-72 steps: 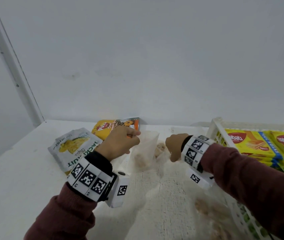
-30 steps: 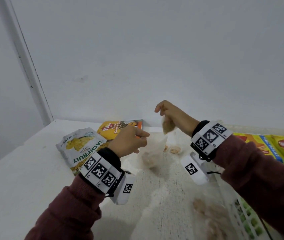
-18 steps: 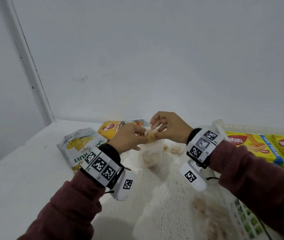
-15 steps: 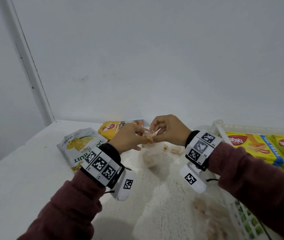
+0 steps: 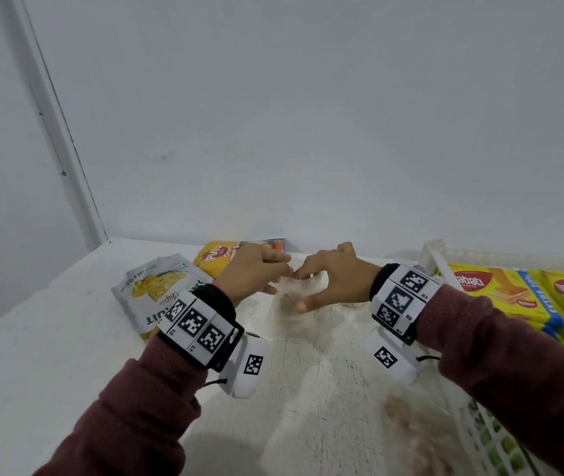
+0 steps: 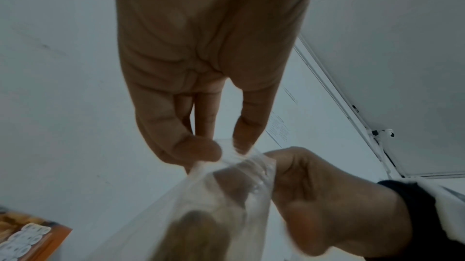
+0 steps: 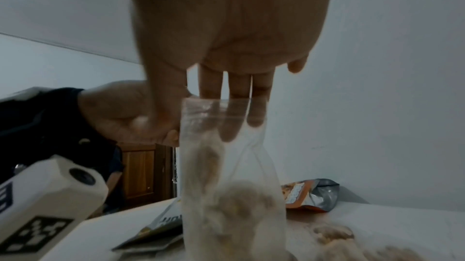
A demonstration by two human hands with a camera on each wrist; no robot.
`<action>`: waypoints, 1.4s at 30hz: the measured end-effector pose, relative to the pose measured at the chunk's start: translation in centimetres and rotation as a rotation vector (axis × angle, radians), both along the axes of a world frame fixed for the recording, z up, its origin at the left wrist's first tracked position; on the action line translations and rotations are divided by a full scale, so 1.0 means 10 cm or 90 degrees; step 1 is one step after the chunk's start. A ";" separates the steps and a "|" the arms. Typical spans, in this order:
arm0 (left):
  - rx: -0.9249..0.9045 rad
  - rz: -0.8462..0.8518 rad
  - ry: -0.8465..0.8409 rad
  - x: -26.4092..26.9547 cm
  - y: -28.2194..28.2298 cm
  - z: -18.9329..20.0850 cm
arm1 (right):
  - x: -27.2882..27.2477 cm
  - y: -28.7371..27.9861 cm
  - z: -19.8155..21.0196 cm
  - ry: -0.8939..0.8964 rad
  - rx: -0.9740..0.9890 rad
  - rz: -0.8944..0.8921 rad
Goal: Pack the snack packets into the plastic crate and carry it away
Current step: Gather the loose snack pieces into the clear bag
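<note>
A clear zip bag (image 5: 290, 305) with brown snack pieces stands on the white table (image 5: 50, 355), held upright between both hands. My left hand (image 5: 282, 269) pinches its top left corner between thumb and finger, as the left wrist view shows for the left hand (image 6: 226, 147) on the bag (image 6: 226, 195). My right hand (image 5: 301, 290) holds the other side of the mouth; in the right wrist view its fingers (image 7: 236, 118) lie behind the bag (image 7: 226, 185). The white plastic crate (image 5: 436, 257) at the right holds yellow wafer packets (image 5: 500, 293).
A jackfruit chips packet (image 5: 157, 290) lies left of my left hand, with a yellow-orange packet (image 5: 218, 259) behind it by the wall. Another clear snack bag (image 5: 411, 420) lies near the crate's front. Loose pieces (image 7: 332, 233) lie on the table behind the held bag.
My right hand lifted a snack piece, brought it down to the bag's mouth and released it there. It now holds the bag's top. The left hand kept hold of the bag.
</note>
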State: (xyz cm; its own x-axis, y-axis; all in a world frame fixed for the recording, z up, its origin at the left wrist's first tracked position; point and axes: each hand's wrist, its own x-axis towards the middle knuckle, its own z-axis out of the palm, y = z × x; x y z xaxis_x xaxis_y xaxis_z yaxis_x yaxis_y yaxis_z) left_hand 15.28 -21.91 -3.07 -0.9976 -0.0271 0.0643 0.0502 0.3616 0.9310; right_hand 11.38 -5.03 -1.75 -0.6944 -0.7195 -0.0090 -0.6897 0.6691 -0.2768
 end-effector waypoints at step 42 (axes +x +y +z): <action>0.050 -0.120 0.086 -0.07 -0.03 -0.34 | -0.07 -0.01 0.15 -0.257 -0.559 -0.134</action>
